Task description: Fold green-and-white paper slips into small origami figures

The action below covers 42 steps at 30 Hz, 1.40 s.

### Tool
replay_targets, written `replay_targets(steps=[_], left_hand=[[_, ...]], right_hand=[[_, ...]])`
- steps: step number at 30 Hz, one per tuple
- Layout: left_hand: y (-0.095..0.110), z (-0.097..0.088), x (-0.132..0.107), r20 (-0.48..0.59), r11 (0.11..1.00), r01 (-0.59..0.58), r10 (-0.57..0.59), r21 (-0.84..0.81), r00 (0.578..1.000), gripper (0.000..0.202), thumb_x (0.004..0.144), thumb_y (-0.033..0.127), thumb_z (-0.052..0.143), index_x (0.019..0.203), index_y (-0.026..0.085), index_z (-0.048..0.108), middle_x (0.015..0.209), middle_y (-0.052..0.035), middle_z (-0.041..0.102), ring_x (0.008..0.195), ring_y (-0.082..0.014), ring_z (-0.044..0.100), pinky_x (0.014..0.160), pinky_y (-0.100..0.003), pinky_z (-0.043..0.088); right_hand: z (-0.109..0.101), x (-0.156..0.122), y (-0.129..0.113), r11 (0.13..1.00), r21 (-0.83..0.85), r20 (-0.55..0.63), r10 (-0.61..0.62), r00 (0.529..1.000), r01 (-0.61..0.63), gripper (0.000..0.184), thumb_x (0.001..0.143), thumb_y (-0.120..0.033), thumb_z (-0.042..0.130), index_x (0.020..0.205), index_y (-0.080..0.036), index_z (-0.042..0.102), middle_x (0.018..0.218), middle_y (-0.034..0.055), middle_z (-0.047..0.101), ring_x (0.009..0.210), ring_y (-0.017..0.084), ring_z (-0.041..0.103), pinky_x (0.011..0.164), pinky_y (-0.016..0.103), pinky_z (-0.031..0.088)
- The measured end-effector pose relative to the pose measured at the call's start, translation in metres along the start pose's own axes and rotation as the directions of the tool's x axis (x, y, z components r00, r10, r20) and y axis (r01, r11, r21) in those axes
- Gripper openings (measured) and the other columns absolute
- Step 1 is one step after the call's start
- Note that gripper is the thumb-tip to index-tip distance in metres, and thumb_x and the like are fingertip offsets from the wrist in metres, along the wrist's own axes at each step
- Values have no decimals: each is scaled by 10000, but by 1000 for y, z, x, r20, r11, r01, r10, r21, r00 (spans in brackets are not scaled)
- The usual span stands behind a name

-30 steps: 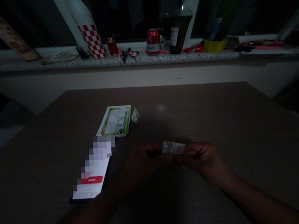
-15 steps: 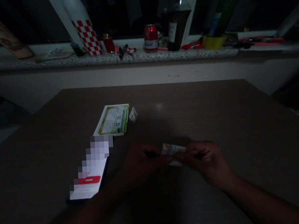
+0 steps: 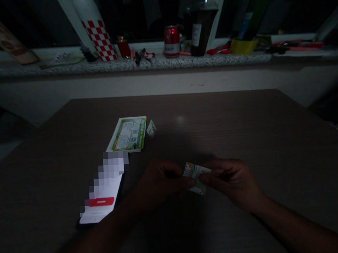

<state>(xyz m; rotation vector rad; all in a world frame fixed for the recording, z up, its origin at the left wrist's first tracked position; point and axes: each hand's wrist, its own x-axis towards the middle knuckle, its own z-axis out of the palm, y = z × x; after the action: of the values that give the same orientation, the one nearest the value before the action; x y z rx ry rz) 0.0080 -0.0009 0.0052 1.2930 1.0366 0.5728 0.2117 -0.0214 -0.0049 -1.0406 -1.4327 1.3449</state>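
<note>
One slip [image 3: 194,174] hovers over dim table [image 3: 243,130] by windowsill [image 3: 69,67].

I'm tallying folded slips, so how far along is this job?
Done: one small piece, apparently folded, lies beside the leaflet stack. In hand: the left hand and right hand pinch a printed slip between them, partly bent. Left: the leaflet stack lies flat, unfolded.

L hand [image 3: 160,181], R hand [image 3: 235,179] pinch packet [image 3: 196,174]

Head-worn view, forward and down, close over table [image 3: 242,119].
</note>
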Motion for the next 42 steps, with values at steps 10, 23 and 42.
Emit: replay_targets(steps=[10,23,42], left_hand=[[7,9,-5,-73,949,-232,252,216,965,130,790,246,684,711,152,725,636,8,638,579,-94,538,532,-188,375],[9,10,-7,-20,904,-282,304,323,952,164,803,230,681,668,137,690,597,23,591,547,-73,511,500,-166,348],[11,11,-8,80,985,-170,168,18,982,150,748,168,698,618,128,634,552,52,525,522,-58,449,504,-158,345]], right_hand=[[-2,1,2,982,-136,3,-134,991,133,104,773,-254,724,852,-199,764,743,41,773,613,163,714,542,227,567],[-1,-2,1,818,-383,44,-448,893,429,111,780,-166,726,881,-210,744,800,43,772,688,181,730,590,259,591],[2,-8,-5,712,-393,113,-591,799,582,154,785,-27,649,886,-139,681,718,71,708,648,167,685,544,263,546]])
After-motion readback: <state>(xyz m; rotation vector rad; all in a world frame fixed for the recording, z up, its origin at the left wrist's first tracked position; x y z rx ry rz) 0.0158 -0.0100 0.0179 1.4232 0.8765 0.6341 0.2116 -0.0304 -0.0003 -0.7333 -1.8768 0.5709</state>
